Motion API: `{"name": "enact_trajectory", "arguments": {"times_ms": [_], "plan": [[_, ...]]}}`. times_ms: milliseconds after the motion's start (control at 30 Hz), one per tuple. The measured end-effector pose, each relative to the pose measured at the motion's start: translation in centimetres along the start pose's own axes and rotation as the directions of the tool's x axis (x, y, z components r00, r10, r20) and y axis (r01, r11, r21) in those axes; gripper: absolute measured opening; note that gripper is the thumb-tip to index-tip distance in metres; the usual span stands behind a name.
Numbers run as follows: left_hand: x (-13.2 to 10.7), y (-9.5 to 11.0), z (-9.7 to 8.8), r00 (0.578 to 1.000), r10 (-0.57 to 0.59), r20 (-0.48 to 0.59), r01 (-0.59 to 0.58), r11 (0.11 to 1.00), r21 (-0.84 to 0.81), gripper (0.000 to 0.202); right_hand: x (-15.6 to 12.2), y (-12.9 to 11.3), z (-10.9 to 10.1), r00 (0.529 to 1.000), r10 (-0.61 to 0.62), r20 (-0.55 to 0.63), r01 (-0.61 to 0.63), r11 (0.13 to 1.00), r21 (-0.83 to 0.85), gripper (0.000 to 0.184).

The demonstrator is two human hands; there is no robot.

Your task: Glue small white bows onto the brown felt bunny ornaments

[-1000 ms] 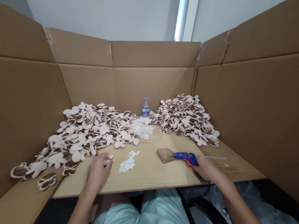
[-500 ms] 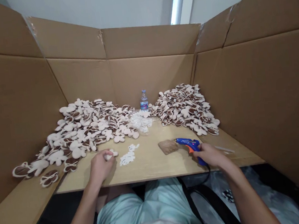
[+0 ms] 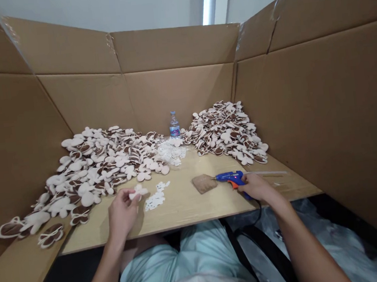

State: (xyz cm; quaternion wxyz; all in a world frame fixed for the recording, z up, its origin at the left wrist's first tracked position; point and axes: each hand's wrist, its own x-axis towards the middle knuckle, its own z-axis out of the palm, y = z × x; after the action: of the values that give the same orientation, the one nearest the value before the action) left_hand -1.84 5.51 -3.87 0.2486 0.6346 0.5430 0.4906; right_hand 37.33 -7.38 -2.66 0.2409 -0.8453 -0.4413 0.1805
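White lobed flat cutout (image 3: 138, 191), pinched in the left hand (image 3: 122, 210) over the pale tan table (image 3: 180, 210); blue plastic glue gun (image 3: 226, 177) with orange trigger (image 3: 233, 184), grasped in the right hand (image 3: 256, 186), nozzle (image 3: 213, 178) at a brown flat pad (image 3: 204, 184); small white flat pieces (image 3: 155, 200) between the hands.

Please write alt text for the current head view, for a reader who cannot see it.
A person's left hand holds a pale lobed piece while the right hand grips a blue glue gun pointing at a brown pad on a table. Behind, a large pile of white and brown pieces and a smaller pile flank a labelled bottle inside cardboard walls.
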Motion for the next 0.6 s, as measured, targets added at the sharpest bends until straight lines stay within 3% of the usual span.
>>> {"name": "enact_trajectory", "arguments": {"times_ms": [300,467,600], "plan": [[-0.3,0.9,0.4,0.99,0.003,0.14,0.005,0.999,-0.054,0.028,-1.1,-1.6,1.0,0.992,-0.036,0.12,0.013,0.982,0.19,0.008],[-0.8,1.5,0.8,0.974,-0.014,0.225,0.062,0.976,-0.208,0.026,-1.3,-1.7,-0.1,0.996,-0.02,0.085,-0.002,0.968,0.25,0.012],[-1.3,2.0,1.1,0.962,-0.035,0.27,0.123,0.942,-0.313,0.028,-1.2,-1.5,0.4,0.997,-0.011,0.075,-0.012,0.956,0.293,0.009]]}}
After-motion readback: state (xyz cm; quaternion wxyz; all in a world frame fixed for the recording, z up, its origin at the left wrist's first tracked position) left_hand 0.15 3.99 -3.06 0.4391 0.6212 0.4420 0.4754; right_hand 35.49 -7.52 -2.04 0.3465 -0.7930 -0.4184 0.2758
